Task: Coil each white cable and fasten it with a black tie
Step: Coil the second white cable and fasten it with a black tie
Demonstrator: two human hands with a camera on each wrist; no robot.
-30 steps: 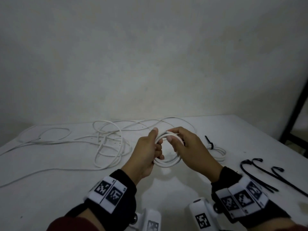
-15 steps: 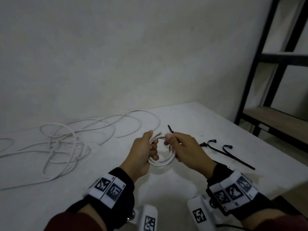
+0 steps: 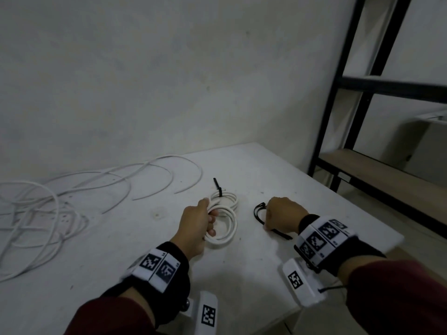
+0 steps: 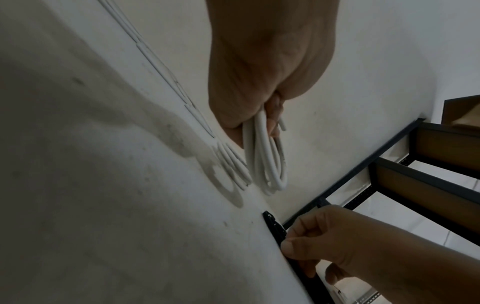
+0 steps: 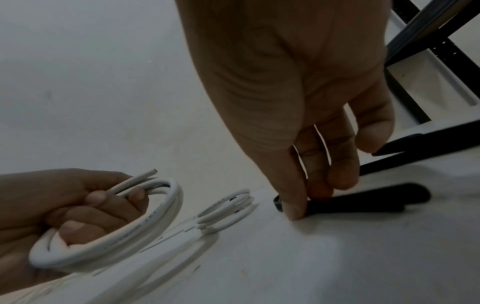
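Note:
My left hand (image 3: pixel 197 222) grips a coil of white cable (image 3: pixel 231 232) just above the table, with one cut end sticking out past the fingers (image 5: pixel 145 174). The same coil (image 4: pixel 270 164) hangs below the palm in the left wrist view. Just behind it lies a second white coil (image 3: pixel 229 198), bound with a black tie (image 3: pixel 219 189). My right hand (image 3: pixel 281 215) is to the right of the coils. Its fingertips (image 5: pixel 293 209) press down and pinch a loose black tie (image 5: pixel 363 202) lying on the table. Another black tie (image 5: pixel 415 142) lies beside it.
The white table (image 3: pixel 266 170) ends close to the right of my right hand. Several loose white cables (image 3: pixel 48 209) sprawl over its left side, by the wall. A black metal shelf rack (image 3: pixel 362 93) with wooden boards stands off the table's right edge.
My right hand has let go of the coil and moved right, down onto the black ties. The left hand now holds the coil alone, lower. My view has swung right.

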